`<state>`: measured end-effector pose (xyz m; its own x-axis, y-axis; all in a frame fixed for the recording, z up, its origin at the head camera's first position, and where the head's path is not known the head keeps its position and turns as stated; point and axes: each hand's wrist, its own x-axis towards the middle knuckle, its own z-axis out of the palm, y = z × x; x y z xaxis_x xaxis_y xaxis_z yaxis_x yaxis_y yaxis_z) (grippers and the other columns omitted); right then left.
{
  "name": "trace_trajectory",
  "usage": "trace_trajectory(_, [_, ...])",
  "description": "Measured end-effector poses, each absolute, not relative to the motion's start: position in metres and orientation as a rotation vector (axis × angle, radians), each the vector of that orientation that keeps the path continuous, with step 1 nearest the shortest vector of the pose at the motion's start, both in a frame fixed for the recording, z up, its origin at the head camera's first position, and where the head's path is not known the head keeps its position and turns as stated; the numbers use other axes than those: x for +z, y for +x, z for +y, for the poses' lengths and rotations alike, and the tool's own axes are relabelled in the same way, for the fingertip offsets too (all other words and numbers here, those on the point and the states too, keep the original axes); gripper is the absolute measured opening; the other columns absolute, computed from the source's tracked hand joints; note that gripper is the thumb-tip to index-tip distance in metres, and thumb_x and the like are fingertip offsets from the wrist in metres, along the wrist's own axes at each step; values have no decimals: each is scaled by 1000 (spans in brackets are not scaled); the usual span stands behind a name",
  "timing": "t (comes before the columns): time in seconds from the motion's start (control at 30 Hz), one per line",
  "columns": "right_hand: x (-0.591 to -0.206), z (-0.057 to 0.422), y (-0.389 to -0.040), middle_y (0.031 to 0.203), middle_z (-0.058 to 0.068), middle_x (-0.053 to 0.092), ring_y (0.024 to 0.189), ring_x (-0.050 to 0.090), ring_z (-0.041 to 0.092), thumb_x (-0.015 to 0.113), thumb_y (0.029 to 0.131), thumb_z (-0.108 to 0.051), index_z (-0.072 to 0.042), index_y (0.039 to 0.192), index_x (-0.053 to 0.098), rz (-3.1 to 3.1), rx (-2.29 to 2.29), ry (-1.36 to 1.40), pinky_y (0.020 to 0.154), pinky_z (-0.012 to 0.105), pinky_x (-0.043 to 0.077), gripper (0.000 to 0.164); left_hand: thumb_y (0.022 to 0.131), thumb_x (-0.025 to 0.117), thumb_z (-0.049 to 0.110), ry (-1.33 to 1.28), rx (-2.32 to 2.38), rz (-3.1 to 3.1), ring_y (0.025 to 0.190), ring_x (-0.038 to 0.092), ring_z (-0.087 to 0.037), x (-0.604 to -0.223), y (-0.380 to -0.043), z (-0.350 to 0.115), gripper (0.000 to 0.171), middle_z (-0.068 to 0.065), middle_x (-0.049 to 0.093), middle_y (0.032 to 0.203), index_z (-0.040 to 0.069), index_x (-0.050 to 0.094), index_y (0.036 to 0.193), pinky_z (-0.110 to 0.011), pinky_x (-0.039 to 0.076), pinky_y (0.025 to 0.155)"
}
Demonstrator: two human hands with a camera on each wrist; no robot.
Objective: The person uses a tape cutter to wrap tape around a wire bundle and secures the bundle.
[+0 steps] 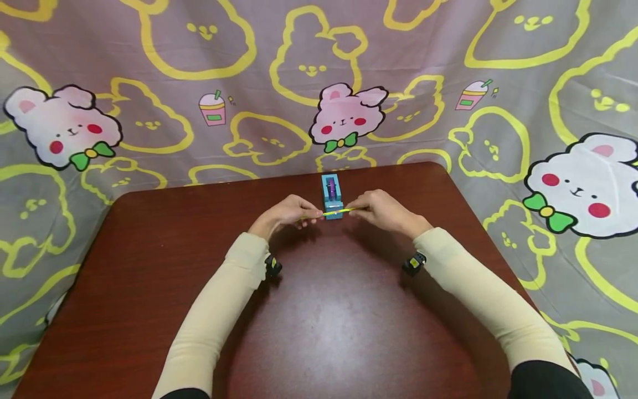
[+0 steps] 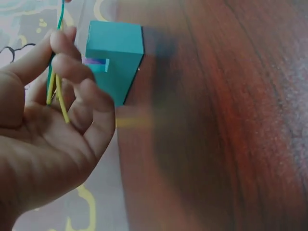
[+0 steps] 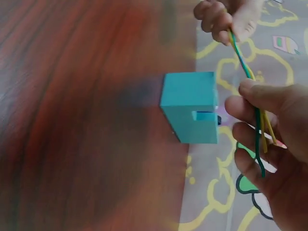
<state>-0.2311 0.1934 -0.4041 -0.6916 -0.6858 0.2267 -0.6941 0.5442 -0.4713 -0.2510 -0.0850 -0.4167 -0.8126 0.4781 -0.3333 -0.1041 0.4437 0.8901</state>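
with the fingers of your left hand (image 1: 293,211) and right hand (image 1: 382,210) you pinch the green-and-yellow strands (image 1: 331,213) stretched between them, the teal tape dispenser (image 3: 190,103) standing on the counter (image 1: 329,310) below those fingers.

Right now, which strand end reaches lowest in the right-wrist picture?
The thin green strand, leftmost, with a bent tip; the two thin yellow strands end higher.
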Motion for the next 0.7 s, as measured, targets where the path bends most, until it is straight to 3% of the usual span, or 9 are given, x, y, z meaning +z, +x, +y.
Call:
trace_trajectory(0.13, [-403, 194, -237, 88, 12, 74, 75, 65, 26, 69, 97, -17, -9, 105, 79, -2881, 1212, 1060, 65, 36, 51, 15, 95, 72, 17, 343, 1447, 2292, 62, 55, -16, -416, -247, -83, 25, -27, 71, 93, -4, 76, 108, -33, 49, 61])
trace_trajectory(0.27, [-408, 196, -249, 85, 21, 72, 75, 64, 35, 64, 101, -30, 0, 102, 77, -2968, 1554, 904, 68, 47, 53, 33, 93, 75, 14, 388, 1533, 2397, 72, 61, -24, -419, -243, -82, 17, -24, 73, 91, -1, 79, 100, -33, 49, 64])
trace_trajectory(0.37, [-418, 199, -259, 84, 20, 72, 73, 66, 30, 58, 103, -36, 12, 110, 69, -2992, 1921, 781, 69, 45, 55, 49, 91, 77, 13, 408, 1589, 2452, 83, 65, -22, -421, -240, -82, 14, -16, 75, 90, 1, 81, 97, -31, 51, 70])
trace_trajectory(0.5, [-436, 199, -267, 77, 11, 70, 65, 63, 18, 50, 107, -37, 21, 125, 55, -2919, 2528, 569, 59, 29, 52, 60, 88, 80, 13, 428, 1643, 2506, 86, 66, -17, -424, -236, -83, 12, -6, 76, 89, 5, 82, 95, -32, 53, 73])
trace_trajectory(0.6, [-449, 200, -268, 73, 5, 69, 64, 64, 14, 44, 109, -37, 18, 126, 54, -2851, 2824, 428, 53, 25, 48, 59, 87, 80, 12, 497, 1647, 2545, 82, 65, -17, -426, -234, -83, 11, -5, 75, 89, 5, 82, 95, -31, 52, 69])
trace_trajectory(0.7, [-460, 200, -268, 73, 3, 69, 66, 65, 13, 41, 110, -35, 9, 116, 64, -2838, 2939, 344, 51, 24, 48, 51, 86, 80, 11, 592, 1618, 2594, 80, 63, -17, -428, -232, -82, 12, -5, 74, 86, 3, 81, 95, -28, 51, 65])
